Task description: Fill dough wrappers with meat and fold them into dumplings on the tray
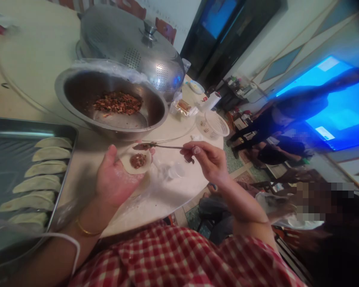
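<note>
A round dumpling wrapper (127,162) with a mound of minced filling (138,160) at its middle rests across the fingers of my left hand (112,179), palm up and thumb raised. Pinched by its handle, a spoon (167,147) is in my right hand (206,159); its bowl, with some filling on it, is over the wrapper's far edge. Just beyond my left hand stands a large steel bowl (119,129) holding more filling (118,103). To the left, several folded dumplings (46,168) lie in a row along the right side of a metal tray (12,137).
Behind the bowl is a big perforated steel lid (113,32). A white basket (219,123), a paper roll (212,101) and a small package (184,107) stand farther along the table (173,199). At the right, one person (281,111) stands and another person (335,231) is close by.
</note>
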The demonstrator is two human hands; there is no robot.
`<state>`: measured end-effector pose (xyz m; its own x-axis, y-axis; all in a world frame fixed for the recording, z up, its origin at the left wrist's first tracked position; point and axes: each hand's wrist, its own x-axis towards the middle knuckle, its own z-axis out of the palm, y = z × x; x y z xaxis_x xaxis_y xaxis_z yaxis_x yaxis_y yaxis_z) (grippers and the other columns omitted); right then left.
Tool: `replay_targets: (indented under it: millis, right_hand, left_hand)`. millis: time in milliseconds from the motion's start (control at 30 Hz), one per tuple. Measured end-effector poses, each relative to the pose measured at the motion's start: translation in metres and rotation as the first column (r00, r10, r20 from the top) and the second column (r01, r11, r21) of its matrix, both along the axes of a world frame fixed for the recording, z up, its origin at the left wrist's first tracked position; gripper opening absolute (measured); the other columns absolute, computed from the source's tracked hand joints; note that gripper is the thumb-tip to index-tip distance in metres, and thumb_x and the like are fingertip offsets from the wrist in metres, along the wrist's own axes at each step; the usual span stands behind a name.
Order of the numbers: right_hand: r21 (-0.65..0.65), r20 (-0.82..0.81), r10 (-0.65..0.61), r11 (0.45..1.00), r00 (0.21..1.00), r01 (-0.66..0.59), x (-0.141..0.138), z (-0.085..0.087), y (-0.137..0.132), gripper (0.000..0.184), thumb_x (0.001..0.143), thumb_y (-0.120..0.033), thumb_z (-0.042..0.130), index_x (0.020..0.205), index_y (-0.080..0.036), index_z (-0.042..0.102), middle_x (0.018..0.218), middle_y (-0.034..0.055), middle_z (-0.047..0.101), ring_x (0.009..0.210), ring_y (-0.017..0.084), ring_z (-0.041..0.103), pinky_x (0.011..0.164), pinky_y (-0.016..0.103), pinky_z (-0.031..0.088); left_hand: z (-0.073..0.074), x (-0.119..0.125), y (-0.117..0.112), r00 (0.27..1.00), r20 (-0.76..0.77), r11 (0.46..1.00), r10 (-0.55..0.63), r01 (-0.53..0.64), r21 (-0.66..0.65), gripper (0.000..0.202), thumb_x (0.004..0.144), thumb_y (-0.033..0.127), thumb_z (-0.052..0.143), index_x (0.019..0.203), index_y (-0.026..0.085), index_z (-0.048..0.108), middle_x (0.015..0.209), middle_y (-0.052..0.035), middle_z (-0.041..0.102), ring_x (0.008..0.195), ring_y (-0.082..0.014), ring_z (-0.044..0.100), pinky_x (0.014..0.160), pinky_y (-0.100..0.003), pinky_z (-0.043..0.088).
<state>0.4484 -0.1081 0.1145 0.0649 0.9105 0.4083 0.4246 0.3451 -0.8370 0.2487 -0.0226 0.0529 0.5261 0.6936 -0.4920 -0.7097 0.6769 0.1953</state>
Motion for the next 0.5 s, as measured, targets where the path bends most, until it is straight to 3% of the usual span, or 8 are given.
replay_targets:
  millis: [133, 300, 500]
  right_hand:
    - [-0.012, -0.056, 0.019, 1.0, 0.998, -0.02, 0.002, 0.005, -0.004, 0.017, 0.098, -0.036, 0.068, 0.102, -0.024, 0.08, 0.083, 0.0008, 0.081, 0.071, 0.01, 0.075, 0.067, 0.021, 0.064]
    - [-0.109, -0.054, 0.06, 0.992, 0.997, -0.066, 0.0, 0.001, -0.001, 0.024, 0.097, -0.043, 0.068, 0.101, -0.022, 0.08, 0.085, 0.0031, 0.081, 0.075, 0.012, 0.076, 0.069, 0.024, 0.065]
    - [-0.14, -0.09, 0.043, 0.989, 0.995, -0.055, -0.001, -0.003, 0.013, 0.03, 0.095, -0.05, 0.069, 0.099, -0.021, 0.079, 0.084, 0.003, 0.08, 0.073, 0.012, 0.075, 0.069, 0.025, 0.065]
  left_hand:
    - [0.001, -0.002, 0.001, 1.0, 0.012, 1.0, -0.022, 0.022, -0.008, 0.062, 0.105, 0.052, 0.026, 0.142, 0.011, 0.054, 0.108, -0.0178, 0.078, 0.098, -0.0289, 0.078, 0.077, -0.04, 0.067]
    - [0.006, -0.003, 0.0, 0.998, -0.058, 0.999, 0.018, -0.02, -0.031, 0.064, 0.105, 0.05, 0.025, 0.137, 0.005, 0.057, 0.106, -0.0239, 0.077, 0.097, -0.032, 0.078, 0.073, -0.039, 0.067]
    - [0.004, -0.001, -0.001, 0.998, -0.047, 0.999, 0.037, -0.037, -0.015, 0.06, 0.105, 0.052, 0.03, 0.131, 0.008, 0.061, 0.097, -0.0172, 0.079, 0.091, -0.0309, 0.078, 0.074, -0.04, 0.068]
